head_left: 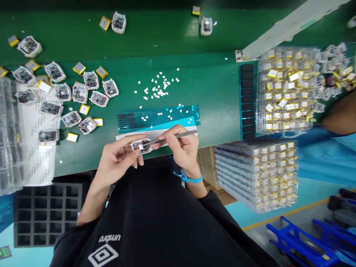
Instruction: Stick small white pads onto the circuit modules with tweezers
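Between the thumb and fingers of my left hand (pixel 119 155) is a small white device housing (pixel 141 146) with its circuitry exposed. My right hand (pixel 182 146) grips a thin grey metal tool, which looks like tweezers (pixel 182 135). The tool's tip reaches the open side of the housing. A blue wrist strap (pixel 191 179) is on my right wrist. Just beyond my hands lie a white sheet (pixel 128 135) and a blue film strip (pixel 155 118) with black pieces. Many small white tear-shaped pieces (pixel 160 89) are scattered past it on the green mat.
Several open housings (pixel 80 92) with yellow-edged batteries (pixel 79 68) lie at the left. Clear trays of batteries (pixel 289 92) stand at the right beside a row of black blocks (pixel 247 100). A white metal bar (pixel 289 27) slants over the upper right. Another person's arm (pixel 340 113) shows at the right edge.
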Tool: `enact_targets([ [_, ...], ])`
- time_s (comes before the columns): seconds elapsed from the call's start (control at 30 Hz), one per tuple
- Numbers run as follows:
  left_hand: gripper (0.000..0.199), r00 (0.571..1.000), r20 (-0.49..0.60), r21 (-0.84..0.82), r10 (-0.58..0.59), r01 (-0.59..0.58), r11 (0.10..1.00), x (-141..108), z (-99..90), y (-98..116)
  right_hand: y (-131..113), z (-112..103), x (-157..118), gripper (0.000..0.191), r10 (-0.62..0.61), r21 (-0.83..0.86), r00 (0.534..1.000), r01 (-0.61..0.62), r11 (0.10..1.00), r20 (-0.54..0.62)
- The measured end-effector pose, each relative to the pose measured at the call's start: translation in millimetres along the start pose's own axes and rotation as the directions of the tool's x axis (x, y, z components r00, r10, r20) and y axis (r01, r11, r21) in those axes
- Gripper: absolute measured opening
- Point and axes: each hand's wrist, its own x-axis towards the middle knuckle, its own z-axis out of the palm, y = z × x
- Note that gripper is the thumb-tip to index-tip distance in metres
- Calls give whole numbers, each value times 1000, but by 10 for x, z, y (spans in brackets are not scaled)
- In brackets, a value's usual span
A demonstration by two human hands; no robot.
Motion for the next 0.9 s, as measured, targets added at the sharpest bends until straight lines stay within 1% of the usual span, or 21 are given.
enact_targets([
  [0.07, 30, 999, 47, -36, 22, -21, 999, -4, 1, 85, -37, 23, 16, 39, -24, 38, 999, 23, 999, 24],
  [0.17, 35, 997, 60, -68, 42, -38, 997, -28, 13, 142, -64, 28, 31, 36, -39, 51, 999, 38, 998, 37],
  [0.27, 37, 999, 41, -78, 11, -8, 997, -55, 32, 148, -74, 40, 35, 39, -29, 25, 999, 29, 999, 24],
  [0.33, 37, 1000, 12, -77, -15, 16, 997, -65, 46, 143, -79, 58, 35, 37, -40, 26, 999, 40, 999, -3],
  [0.43, 36, 1000, -22, -104, -12, 9, 995, -69, 68, 138, -81, 79, 36, 35, -71, 25, 997, 72, 997, -27],
  [0.53, 35, 1000, -22, -140, 5, -8, 990, -66, 87, 141, -73, 76, 38, 35, -87, -4, 996, 87, 996, -21],
  [0.67, 36, 1000, -21, -169, 13, -16, 986, -68, 96, 149, -57, 60, 39, 28, -109, 30, 994, 109, 994, -12],
  [0.83, 37, 1000, -21, -179, 15, -19, 984, -71, 86, 159, -66, 66, 37, 34, -58, 15, 998, 58, 998, -10],
  [0.9, 38, 1000, -22, -180, 13, -17, 984, -69, 85, 160, -72, 68, 38, 31, -63, 31, 998, 63, 998, -10],
])
